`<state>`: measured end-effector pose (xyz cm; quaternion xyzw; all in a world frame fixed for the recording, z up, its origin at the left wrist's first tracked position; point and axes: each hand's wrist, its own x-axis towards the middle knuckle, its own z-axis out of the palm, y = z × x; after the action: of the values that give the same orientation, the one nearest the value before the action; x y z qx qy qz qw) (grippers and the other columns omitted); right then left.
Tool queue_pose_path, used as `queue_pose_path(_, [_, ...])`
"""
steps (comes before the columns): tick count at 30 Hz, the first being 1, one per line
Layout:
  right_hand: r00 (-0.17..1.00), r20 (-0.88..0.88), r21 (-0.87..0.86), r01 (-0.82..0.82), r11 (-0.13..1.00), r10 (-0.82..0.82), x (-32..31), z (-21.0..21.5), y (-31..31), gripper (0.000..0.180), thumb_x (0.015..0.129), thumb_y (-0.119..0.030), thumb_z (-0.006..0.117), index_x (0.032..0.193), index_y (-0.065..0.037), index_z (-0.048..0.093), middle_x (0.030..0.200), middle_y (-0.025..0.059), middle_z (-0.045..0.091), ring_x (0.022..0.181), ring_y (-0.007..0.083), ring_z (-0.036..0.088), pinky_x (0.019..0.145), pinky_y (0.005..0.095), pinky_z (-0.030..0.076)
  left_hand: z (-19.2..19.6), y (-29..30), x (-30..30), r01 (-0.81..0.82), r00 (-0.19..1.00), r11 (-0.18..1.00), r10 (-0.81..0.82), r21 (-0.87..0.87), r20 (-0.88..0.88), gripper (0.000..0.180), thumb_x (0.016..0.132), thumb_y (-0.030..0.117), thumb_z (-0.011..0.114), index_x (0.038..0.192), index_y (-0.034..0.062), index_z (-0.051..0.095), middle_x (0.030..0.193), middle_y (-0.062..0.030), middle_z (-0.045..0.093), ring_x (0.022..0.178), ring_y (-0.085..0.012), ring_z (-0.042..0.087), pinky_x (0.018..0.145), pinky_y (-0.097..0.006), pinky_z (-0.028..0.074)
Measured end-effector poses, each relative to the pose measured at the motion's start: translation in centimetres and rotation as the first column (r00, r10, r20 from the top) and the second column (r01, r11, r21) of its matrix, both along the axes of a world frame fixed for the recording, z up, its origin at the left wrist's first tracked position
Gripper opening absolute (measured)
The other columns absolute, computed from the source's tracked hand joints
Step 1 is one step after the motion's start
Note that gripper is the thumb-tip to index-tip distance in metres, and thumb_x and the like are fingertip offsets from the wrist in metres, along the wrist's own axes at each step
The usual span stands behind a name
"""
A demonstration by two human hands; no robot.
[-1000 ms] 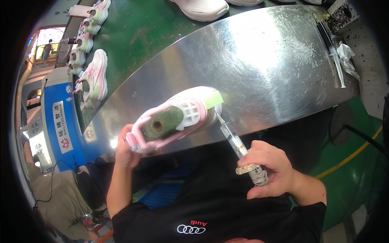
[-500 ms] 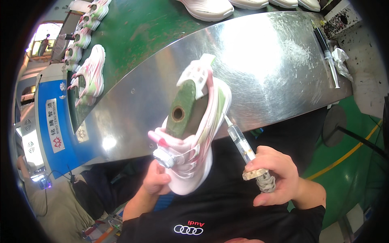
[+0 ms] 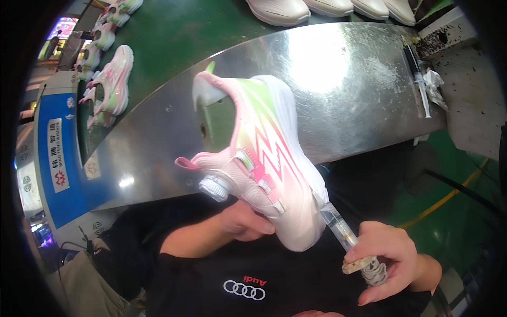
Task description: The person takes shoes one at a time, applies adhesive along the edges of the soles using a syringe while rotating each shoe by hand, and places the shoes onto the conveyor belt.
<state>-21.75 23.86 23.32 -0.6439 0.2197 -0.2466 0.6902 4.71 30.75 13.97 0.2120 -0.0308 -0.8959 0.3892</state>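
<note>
A pink, white and green sneaker with a dial closure is tilted on its side over the table's near edge, a green shoe last inside it. My left hand is closed on the shoe from below, near the toe; part of its fingers is hidden behind the upper. In my right hand is a clear syringe, its plunger end wrapped in grey material. The syringe tip meets the seam between sole and upper near the toe.
Beneath the shoe is a shiny metal tabletop. A second syringe lies at its right end by crumpled white paper. Similar sneakers line the green belt at left; pale shoes stand at the back.
The sneaker has rolled so its patterned side shows, and its toe has swung right. My left hand has moved right with it. The syringe has shifted right and down, from the sole's middle to the toe.
</note>
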Motion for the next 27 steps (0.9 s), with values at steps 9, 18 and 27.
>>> queue_pose_path(9, [0.997, -0.075, -0.112, -0.004, 0.994, -0.004, -3.4, 2.8, 1.5, 0.057, 0.057, -0.038, 0.084, 0.098, -0.003, 0.063, 0.079, 0.0091, 0.067, 0.054, 0.0154, 0.052, 0.049, 0.027, 0.03, -1.4, -2.1, -2.7, 0.055, 0.998, 0.997, -0.056, -0.061, -0.009, 0.061, 0.072, -0.016, 0.056, 0.127, 0.0065, 0.043, 0.123, -0.0123, 0.051, 0.118, -0.0283, 0.047, 0.099, -0.042, 0.04])
queue_pose_path(18, [0.981, -0.13, -0.266, 0.107, 0.958, -0.146, -4.7, 3.7, 2.9, 0.057, 0.061, -0.042, 0.081, 0.099, -0.005, 0.061, 0.08, 0.0114, 0.065, 0.054, 0.0168, 0.049, 0.048, 0.0274, 0.031, -0.7, -4.5, -5.0, 0.047, 0.996, 0.996, -0.053, -0.074, -0.07, 0.055, 0.074, -0.014, 0.058, 0.124, 0.0073, 0.046, 0.12, -0.011, 0.053, 0.115, -0.0271, 0.05, 0.096, -0.04, 0.043])
queue_pose_path(27, [0.956, -0.213, -0.447, 0.087, 0.89, -0.2, -3.8, 3.4, 3.2, 0.049, 0.064, -0.039, 0.079, 0.096, -0.006, 0.062, 0.076, 0.0012, 0.064, 0.047, 0.0124, 0.039, 0.045, 0.0249, 0.025, 0.0, -5.9, -6.3, -0.013, 0.997, 0.997, 0.007, -0.074, -0.077, 0.048, 0.077, -0.01, 0.059, 0.119, 0.0083, 0.05, 0.117, -0.0096, 0.056, 0.111, -0.0251, 0.053, 0.093, -0.036, 0.047])
